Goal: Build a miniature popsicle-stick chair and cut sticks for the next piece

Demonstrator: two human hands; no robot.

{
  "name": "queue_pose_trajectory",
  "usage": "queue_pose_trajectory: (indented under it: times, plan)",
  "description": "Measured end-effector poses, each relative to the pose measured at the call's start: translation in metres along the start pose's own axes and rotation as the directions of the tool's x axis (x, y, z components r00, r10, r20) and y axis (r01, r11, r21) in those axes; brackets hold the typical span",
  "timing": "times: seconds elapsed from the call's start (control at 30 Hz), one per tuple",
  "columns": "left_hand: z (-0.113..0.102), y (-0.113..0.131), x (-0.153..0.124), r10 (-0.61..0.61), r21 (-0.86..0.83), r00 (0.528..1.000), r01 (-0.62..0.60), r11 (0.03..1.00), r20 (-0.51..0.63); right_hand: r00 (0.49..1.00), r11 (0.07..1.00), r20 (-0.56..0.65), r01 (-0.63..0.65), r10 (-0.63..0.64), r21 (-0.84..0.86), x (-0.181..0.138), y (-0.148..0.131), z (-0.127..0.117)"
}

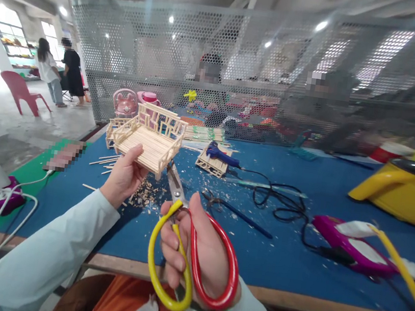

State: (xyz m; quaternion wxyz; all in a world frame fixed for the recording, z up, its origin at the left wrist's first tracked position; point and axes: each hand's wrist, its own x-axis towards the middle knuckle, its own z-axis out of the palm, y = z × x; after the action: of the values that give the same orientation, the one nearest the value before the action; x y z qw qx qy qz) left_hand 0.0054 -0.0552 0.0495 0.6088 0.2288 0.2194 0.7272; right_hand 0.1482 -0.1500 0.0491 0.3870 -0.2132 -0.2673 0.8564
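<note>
My left hand (126, 177) grips the near edge of a small model bench (146, 144) made of pale wooden sticks, thumb on its slatted seat. The bench is held up off the table, tilted, its lattice back and side rails showing. My right hand (196, 236) is closed around scissors (176, 190) with one yellow and one red handle loop. The blades point up and away, their tips close to the bench's lower right corner; whether they touch it I cannot tell. Beneath lie wood chips (150, 194) and several loose sticks (108, 162).
Blue glue gun (223, 153) rests on another stick piece (212, 164). Pliers (238, 214) lie right of the scissors. A black cable (282, 202) runs toward a purple power strip (357, 246). A yellow container (403, 193) stands right. Perforated metal screen (242, 73) borders the back; people stand beyond.
</note>
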Motion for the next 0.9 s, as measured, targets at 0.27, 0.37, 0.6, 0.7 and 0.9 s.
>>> queue_pose_trajectory:
  times: [0.27,0.37,0.6,0.7,0.9]
  plan:
    - [0.007,0.005,-0.001,0.024,-0.057,0.991,-0.032,0.998,-0.134,0.927,0.97,-0.312,0.236,-0.209,0.053,0.011,-0.008,-0.008]
    - [0.007,0.013,0.001,0.011,-0.102,0.987,-0.027,0.994,-0.162,0.828,0.891,-0.415,0.447,-0.377,0.082,0.007,-0.018,-0.015]
    - [0.007,0.014,0.002,-0.007,-0.148,0.985,-0.019,0.989,-0.175,0.968,0.995,-0.238,0.093,-0.082,0.036,-0.001,-0.003,-0.009]
    - [0.008,0.011,-0.001,0.009,-0.135,0.989,-0.029,0.99,-0.15,0.973,0.99,-0.204,0.086,-0.107,-0.108,0.005,0.014,0.0]
    - [0.01,0.009,-0.004,0.062,-0.15,0.993,-0.077,0.986,-0.101,0.91,0.898,-0.248,0.224,-0.331,-0.379,0.023,0.028,-0.009]
